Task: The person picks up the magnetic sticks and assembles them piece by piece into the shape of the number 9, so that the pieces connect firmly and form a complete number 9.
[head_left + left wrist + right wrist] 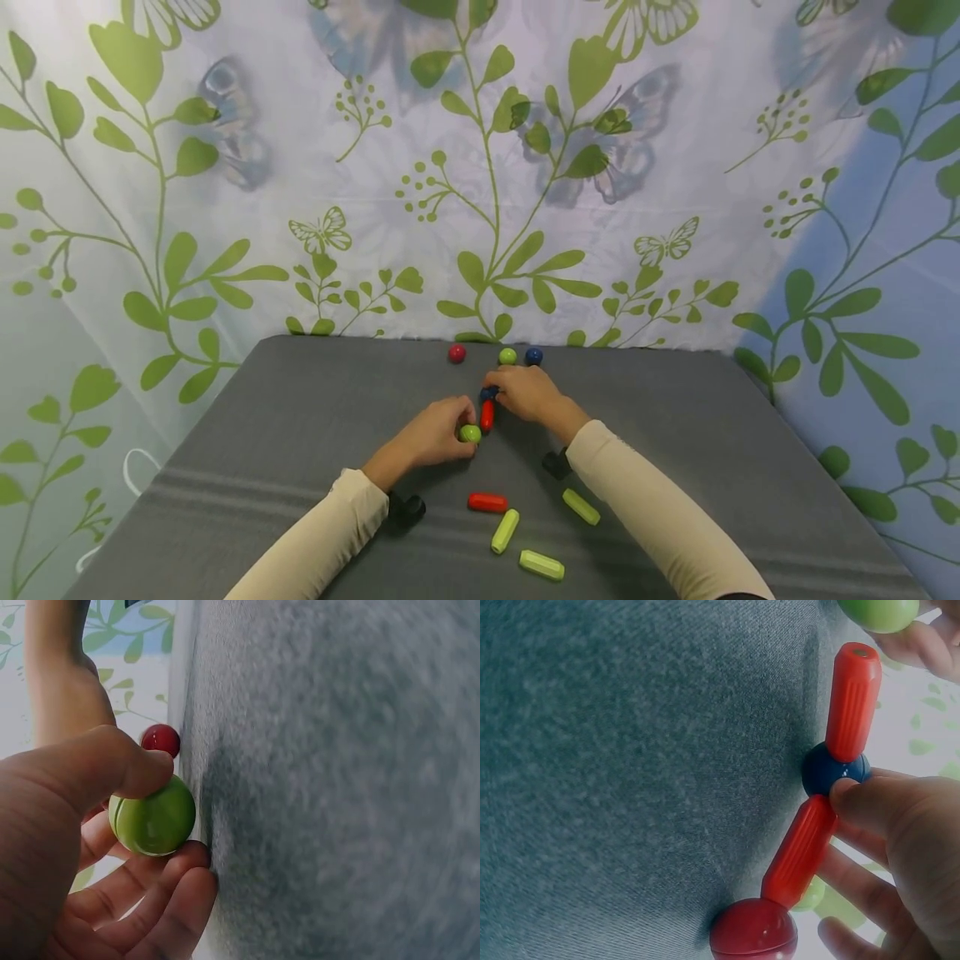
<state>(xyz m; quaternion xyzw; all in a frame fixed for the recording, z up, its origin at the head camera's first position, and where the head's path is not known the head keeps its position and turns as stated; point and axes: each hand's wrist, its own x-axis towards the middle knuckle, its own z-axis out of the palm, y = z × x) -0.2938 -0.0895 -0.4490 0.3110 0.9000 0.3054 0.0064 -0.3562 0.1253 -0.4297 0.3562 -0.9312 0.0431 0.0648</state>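
Observation:
My left hand (435, 433) pinches a shiny green ball (154, 817) between thumb and fingers, just above the grey tabletop. Close by on the right, my right hand (528, 392) holds a dark blue ball (831, 769) with thumb and fingers. A red ribbed rod (853, 701) joins this ball, its free end pointing toward the green ball. From the blue ball's other side a second red rod (799, 851) runs to a red ball (754, 930). In the head view, my right hand hides that second rod and red ball.
At the table's far edge lie a red ball (457, 353), a green ball (507, 357) and a blue ball (533, 357). Nearer me are a loose red rod (487, 502) and green rods (542, 565). A leaf-patterned curtain (480, 167) hangs behind the table.

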